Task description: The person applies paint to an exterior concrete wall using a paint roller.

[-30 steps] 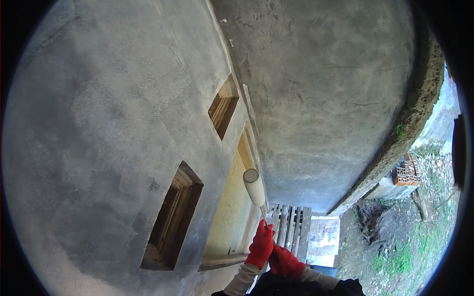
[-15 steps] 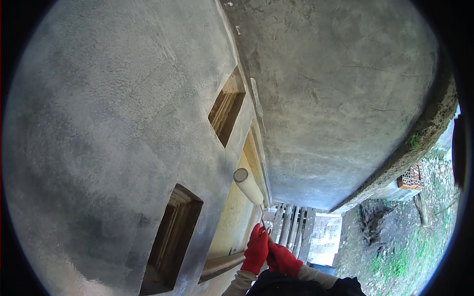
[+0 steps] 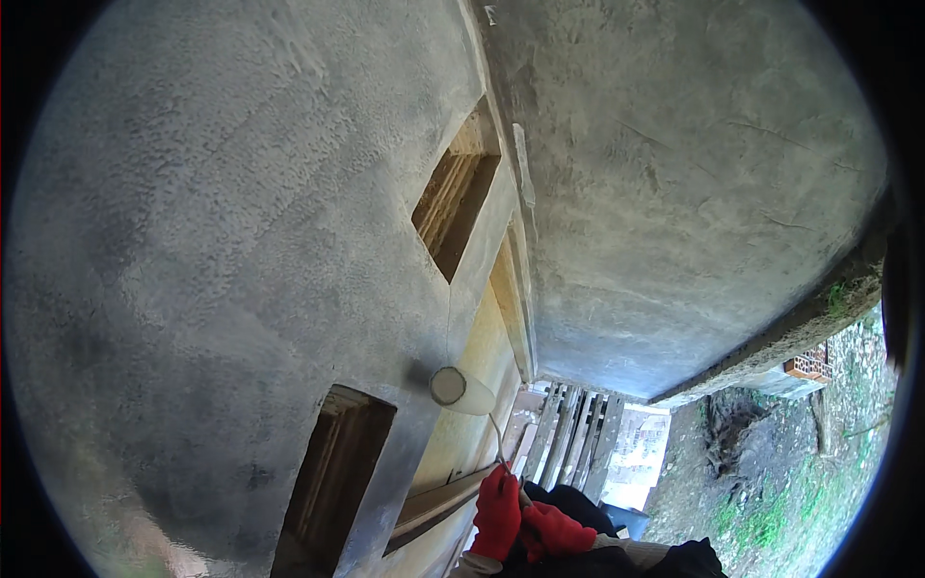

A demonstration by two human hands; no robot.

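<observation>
Both hands wear red gloves and grip the handle of a paint roller, one close beside the other. My left hand (image 3: 498, 512) wraps the handle near the wire frame, and my right hand (image 3: 556, 530) closes round it a little to the right. The pale roller sleeve (image 3: 464, 392) points up and left, its round end toward me. It is close to the grey plastered wall (image 3: 241, 270), where a small shadow falls beside it. Whether the sleeve touches the wall I cannot tell. Below it lies a rectangular opening (image 3: 332, 482) in the wall.
A second opening (image 3: 458, 188) is higher up, with a yellowish recessed panel (image 3: 462, 424) beyond. A grey concrete slab (image 3: 694, 193) spans the upper right. Grey planks (image 3: 578, 438) lie past my hands. To the right are grassy ground (image 3: 771, 520) and hollow bricks (image 3: 811, 364).
The roller sleeve has swung left and down, closer to the grey wall. Both hands keep their hold and sit slightly lower; the whole view has shifted a little.
</observation>
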